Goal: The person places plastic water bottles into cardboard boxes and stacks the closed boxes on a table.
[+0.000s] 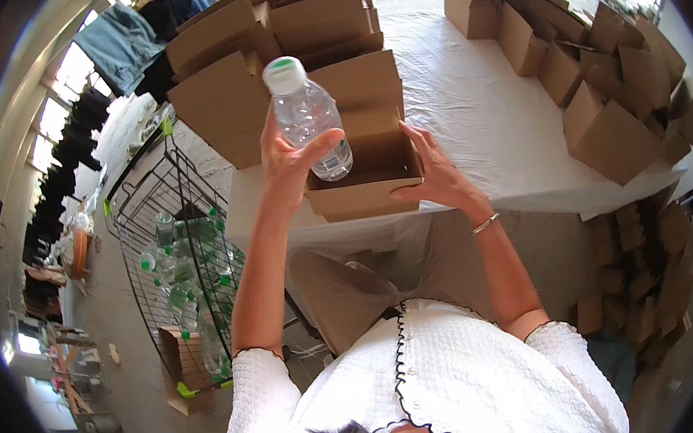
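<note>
My left hand [292, 150] grips a clear plastic bottle [308, 116] with a white and green cap, tilted over the near left part of an open cardboard box [363, 200]. On the box's right side rests my right hand [437, 169], its fingers at the back and its thumb on the front edge. The box's lid stands up at the back, and the part of its inside that shows holds nothing visible. The bottle hides some of the box's left side.
A wire shopping cart [138, 282] with several green-capped bottles [180, 272] stands at the left. Open cardboard boxes [319, 23] fill the back of the white-covered table [453, 98]. More boxes [612, 134] are piled at the right, with stacked cardboard [626, 274] below.
</note>
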`<act>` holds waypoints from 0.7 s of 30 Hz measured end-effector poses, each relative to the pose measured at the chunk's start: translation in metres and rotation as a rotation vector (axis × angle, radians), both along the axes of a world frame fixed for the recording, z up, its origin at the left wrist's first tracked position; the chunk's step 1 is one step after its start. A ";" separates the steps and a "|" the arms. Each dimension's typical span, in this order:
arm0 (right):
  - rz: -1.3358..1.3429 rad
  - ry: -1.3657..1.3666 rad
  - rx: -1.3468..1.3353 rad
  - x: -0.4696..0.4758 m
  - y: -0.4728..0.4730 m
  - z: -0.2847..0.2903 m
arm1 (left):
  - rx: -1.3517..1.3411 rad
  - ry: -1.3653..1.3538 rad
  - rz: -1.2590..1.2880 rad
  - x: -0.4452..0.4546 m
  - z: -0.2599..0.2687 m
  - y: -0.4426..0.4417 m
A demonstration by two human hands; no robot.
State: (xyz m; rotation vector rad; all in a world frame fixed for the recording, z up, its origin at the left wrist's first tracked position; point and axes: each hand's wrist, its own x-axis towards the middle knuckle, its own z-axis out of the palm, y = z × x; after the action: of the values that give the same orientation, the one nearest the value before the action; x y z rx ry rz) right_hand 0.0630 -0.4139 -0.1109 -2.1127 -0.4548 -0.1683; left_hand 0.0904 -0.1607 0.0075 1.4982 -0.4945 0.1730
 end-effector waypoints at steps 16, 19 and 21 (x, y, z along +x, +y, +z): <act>-0.112 -0.056 0.038 -0.007 0.003 -0.007 | 1.149 -0.007 -0.214 0.045 -0.055 -0.029; -0.108 -0.050 0.030 -0.007 0.001 -0.005 | 1.250 0.017 -0.292 0.052 -0.050 -0.035; -0.110 -0.076 0.013 -0.006 0.003 -0.009 | 1.340 0.026 -0.354 0.057 -0.047 -0.040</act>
State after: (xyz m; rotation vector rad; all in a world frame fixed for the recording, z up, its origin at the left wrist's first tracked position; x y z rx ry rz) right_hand 0.0572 -0.4109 -0.1197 -2.1255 -0.3809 -0.3147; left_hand 0.1476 -0.2008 -0.0399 2.6465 -0.9254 -0.5779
